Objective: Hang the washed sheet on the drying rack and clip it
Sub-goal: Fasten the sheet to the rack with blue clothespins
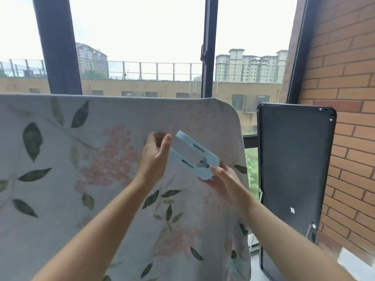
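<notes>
Grey floral sheet (101, 159), top edge above our pale-blue plastic clip (205, 153), prongs up-left at our loosely open left hand (154, 157); right hand (225, 179) pinches its hinge.

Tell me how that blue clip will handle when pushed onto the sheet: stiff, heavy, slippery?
Likely stiff: the blue clip shows straight prongs, spread wide. Probably light: the right hand holds it by one end. Its smooth plastic may slip on the sheet.

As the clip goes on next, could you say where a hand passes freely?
Free: the top of the pale floral sheet under the dark window frame, and the gap beside the black panel. Crowded: where left hand and right hand flank the blue plastic clip.
</notes>
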`<state>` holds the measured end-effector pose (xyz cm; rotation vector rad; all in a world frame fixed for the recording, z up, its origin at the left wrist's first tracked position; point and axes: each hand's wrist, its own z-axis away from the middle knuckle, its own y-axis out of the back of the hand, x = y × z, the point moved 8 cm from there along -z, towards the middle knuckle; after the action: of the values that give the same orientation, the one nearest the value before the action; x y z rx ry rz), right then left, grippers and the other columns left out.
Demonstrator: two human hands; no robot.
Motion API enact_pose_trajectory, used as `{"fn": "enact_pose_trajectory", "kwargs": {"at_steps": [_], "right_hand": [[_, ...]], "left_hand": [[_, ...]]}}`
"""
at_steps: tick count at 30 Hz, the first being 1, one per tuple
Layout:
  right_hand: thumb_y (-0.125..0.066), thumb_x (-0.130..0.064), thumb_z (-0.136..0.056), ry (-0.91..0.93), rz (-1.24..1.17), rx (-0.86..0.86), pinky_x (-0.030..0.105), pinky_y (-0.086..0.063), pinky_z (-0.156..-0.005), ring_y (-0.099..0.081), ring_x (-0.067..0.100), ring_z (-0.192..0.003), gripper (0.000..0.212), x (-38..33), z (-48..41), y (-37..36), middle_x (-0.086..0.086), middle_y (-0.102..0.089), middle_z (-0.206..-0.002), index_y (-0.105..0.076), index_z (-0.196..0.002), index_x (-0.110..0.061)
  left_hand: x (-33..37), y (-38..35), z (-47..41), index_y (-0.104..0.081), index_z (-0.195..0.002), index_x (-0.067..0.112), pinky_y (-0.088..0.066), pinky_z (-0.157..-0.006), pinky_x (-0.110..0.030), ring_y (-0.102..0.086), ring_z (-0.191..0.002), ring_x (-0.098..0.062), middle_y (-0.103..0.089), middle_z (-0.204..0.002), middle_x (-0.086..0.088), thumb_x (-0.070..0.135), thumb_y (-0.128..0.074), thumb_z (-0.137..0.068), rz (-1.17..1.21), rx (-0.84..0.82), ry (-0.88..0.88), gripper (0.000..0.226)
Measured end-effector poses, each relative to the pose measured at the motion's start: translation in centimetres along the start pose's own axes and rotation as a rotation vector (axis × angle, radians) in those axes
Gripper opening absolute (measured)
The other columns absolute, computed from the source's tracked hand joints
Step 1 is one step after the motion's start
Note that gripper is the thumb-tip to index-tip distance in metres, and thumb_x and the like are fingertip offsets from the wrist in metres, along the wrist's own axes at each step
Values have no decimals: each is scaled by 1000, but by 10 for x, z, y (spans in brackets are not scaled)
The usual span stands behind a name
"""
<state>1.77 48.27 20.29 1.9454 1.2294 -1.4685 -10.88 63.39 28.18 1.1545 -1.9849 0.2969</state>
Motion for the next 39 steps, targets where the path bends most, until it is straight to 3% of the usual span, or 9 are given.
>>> {"fn": "enact_pose_trajectory", "kwargs": {"at_steps": [5,8,10,15,19,24,27,30,39], "right_hand": [[-66,-34,-72,128,216,36,35,-51,-90,-60,25,-113,67,-79,-33,3,12,-62,-120,-49,-130,-5],[-65,-27,-77,175,288,37,28,-53,-82,-64,22,-106,55,-114,-51,0,3,-67,-110,-52,-128,-9],[-66,-29,-77,216,376,32,26,-53,-82,-65,19,-106,61,-137,-62,-3,3,-64,-116,-49,-132,-11],[-69,-47,-66,286,763,-29,36,-56,-87,-64,17,-109,71,-205,-84,-18,1,-64,-120,-52,-129,-20],[-65,-48,-71,341,1056,-114,25,-53,-88,-59,7,-112,72,-260,-97,-39,-3,-60,-124,-49,-134,-18],[-60,-67,-74,314,1414,-89,37,-42,-100,-46,18,-124,93,-297,-120,-51,2,-47,-140,-34,-144,-12],[-58,-41,-90,329,1497,-114,25,-39,-90,-45,22,-126,69,-304,-130,-61,6,-44,-142,-32,-145,-8],[-57,-22,-94,353,1600,-109,28,-39,-96,-45,18,-123,56,-310,-131,-70,2,-45,-141,-36,-145,-12],[-58,-13,-93,271,1764,-179,30,-42,-95,-53,11,-109,41,-289,-148,-83,-3,-57,-130,-53,-133,-18]], "left_hand": [[60,36,-70,-52,-119,11,-20,-108,-42,-38,-122,-27,-46,-127,-10,19,-54,-85,-742,243,-390,36],[53,30,-99,-46,-126,10,-1,-113,-56,-37,-128,-30,-47,-132,-12,26,-50,-87,-1004,148,-338,42],[44,28,-106,-49,-121,10,-12,-111,-55,-42,-120,-31,-52,-125,-13,33,-44,-89,-1087,107,-277,40],[39,26,-105,-53,-111,7,-25,-102,-53,-46,-109,-32,-55,-112,-15,34,-48,-87,-1119,148,-310,36],[38,31,-105,-56,-107,6,-27,-101,-55,-50,-105,-34,-58,-107,-17,33,-52,-86,-1101,206,-336,34],[39,31,-105,-58,-104,6,-30,-99,-52,-52,-100,-33,-60,-103,-14,34,-51,-86,-1124,219,-343,35],[39,28,-104,-57,-101,6,-30,-98,-52,-52,-99,-33,-59,-101,-13,34,-50,-85,-1124,211,-338,33],[39,28,-104,-56,-95,7,-32,-94,-53,-52,-93,-33,-58,-94,-13,34,-52,-84,-1145,218,-339,30],[40,29,-104,-55,-89,7,-32,-90,-52,-52,-86,-32,-56,-87,-12,34,-42,-80,-1157,269,-384,31]]}}
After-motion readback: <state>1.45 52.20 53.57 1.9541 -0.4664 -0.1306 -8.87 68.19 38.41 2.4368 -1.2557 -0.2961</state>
